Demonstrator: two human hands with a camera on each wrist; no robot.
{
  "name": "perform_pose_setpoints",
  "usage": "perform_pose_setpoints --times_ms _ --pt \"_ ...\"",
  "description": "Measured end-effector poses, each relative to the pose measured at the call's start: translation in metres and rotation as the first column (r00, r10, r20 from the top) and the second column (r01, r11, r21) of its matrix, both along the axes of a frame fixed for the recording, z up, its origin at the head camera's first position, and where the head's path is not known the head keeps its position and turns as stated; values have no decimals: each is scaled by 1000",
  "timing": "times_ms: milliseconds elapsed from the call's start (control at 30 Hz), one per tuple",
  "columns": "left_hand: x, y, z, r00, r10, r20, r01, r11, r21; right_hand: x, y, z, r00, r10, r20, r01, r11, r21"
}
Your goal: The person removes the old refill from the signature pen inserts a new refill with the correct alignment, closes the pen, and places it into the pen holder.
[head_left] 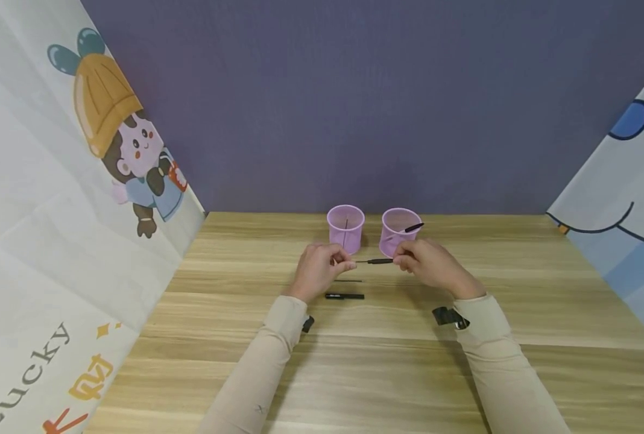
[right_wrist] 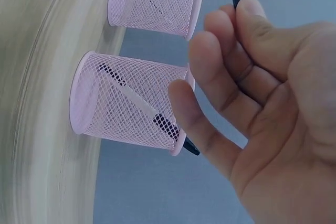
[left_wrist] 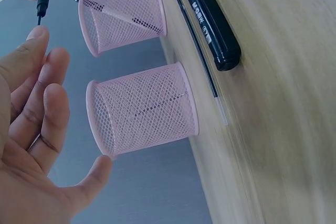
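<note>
My left hand (head_left: 321,269) pinches the far end of a thin dark refill (head_left: 361,261) between thumb and forefinger. The refill runs into the end of a slim black pen part (head_left: 379,261). Thumb and fingertips of my right hand (head_left: 429,265) grip that part at its other end. Both hands are raised in front of two pink mesh cups, with the pen part level between them. In the left wrist view, the refill (left_wrist: 39,20) shows only as a short length between the left fingertips and the black part. The other left fingers are spread loosely.
The left mesh cup (head_left: 353,237) holds a thin dark stick. A black-ended pen (head_left: 414,228) leans in the right cup (head_left: 388,242). On the wooden table (head_left: 387,374) lie another refill (left_wrist: 197,45) and a black pen piece with white lettering (left_wrist: 212,27). A dark panel stands behind.
</note>
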State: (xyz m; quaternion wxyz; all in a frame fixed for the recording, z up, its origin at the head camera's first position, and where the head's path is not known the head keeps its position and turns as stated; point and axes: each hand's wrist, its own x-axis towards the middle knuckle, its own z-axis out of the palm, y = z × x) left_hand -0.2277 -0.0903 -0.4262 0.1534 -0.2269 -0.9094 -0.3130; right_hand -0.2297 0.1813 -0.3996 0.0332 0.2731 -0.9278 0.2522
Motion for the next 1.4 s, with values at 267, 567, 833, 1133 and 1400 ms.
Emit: perform_pose_setpoints --times_ms 267,567,833,1133,1400 --pt "-3 -7 0 983 -27 182 48 992 -115 -1 9 4 999 -49 -19 49 999 9" --pt "0 -11 -2 921 -71 383 172 956 -238 -1 14 6 998 -60 -37 60 998 0" --pt "0 -15 -5 899 -89 428 222 937 -270 0 15 9 996 -73 -43 73 997 -3" --pt "-1 -14 -9 893 -92 441 242 923 -298 -1 19 10 995 -94 -21 94 996 -10" --pt "0 -11 -11 891 -75 448 230 925 -303 -1 23 11 995 -97 -32 97 995 -8"
